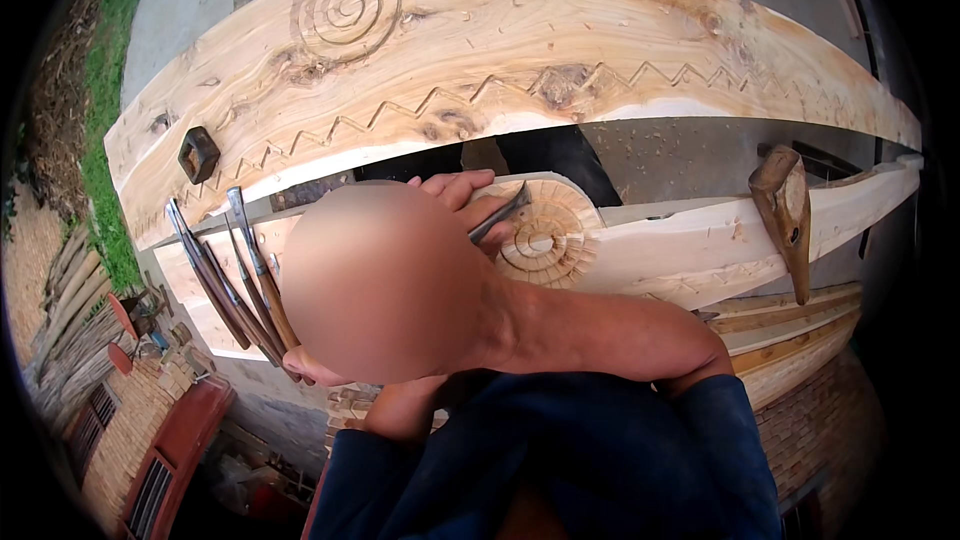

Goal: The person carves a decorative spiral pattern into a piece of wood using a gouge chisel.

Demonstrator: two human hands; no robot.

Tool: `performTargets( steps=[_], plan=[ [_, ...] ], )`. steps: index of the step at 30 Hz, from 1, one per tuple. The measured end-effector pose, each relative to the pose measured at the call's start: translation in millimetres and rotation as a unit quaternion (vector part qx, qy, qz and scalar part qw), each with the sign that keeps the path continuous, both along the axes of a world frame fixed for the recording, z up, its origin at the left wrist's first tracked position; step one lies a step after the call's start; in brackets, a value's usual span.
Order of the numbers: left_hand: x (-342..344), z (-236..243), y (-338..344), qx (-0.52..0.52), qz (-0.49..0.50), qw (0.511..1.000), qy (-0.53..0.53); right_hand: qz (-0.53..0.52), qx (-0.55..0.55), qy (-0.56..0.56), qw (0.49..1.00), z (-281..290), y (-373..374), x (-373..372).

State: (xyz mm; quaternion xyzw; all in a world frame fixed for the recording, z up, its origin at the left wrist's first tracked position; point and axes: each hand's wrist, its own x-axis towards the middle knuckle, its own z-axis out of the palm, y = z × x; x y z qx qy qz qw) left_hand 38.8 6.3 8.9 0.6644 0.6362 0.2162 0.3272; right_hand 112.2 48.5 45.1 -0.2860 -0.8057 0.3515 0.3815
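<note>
Beside a round carved rosette (543, 243) on the nearer pale board (665, 245), my right hand (486, 212) is closed on a gouge (503, 214). Its dark metal blade points away and to the right, over the rosette's edge. A large blurred patch covers the rest of the tool and most of both hands. At the patch's lower left, a few curled fingers of my left hand (317, 368) show, close to the handle ends of several chisels (232, 295). What these fingers hold is hidden. The chisels lie side by side on the board's left end.
Beyond lies a longer curved board (480, 50), carved with a spiral and a zigzag line. A dark hexagonal block with a hollow (199, 155) rests on its left end. Across the nearer board's right part sits a wooden mallet-like tool (783, 210). A dark gap separates the boards.
</note>
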Motion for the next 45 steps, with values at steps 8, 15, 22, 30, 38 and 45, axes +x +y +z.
performTargets(
  steps=[8,15,22,30,38,45],
  plan=[
    [11.5,0.2,4.2,-0.049,0.051,0.997,-0.029,-0.018,-0.003,0.004,1.000,0.5,-3.5,2.1],
    [28.2,1.7,6.8,0.083,0.057,0.993,-0.061,-0.036,-0.016,0.029,0.999,6.2,8.5,20.1],
    [5.9,36.2,-11.1,-0.020,-0.097,0.995,0.003,-0.075,-0.183,0.356,0.913,35.5,16.1,87.6],
    [83.6,-16.5,-14.2,0.319,0.043,0.947,-0.019,-0.068,-0.278,0.513,0.809,15.8,-9.0,150.8],
    [89.0,-18.9,-11.7,0.297,0.064,0.953,-0.012,-0.082,-0.315,0.518,0.791,7.5,1.7,155.1],
    [88.0,-17.2,-9.6,0.281,0.067,0.957,0.007,-0.058,-0.325,0.519,0.789,3.2,8.0,153.9]
  ],
)
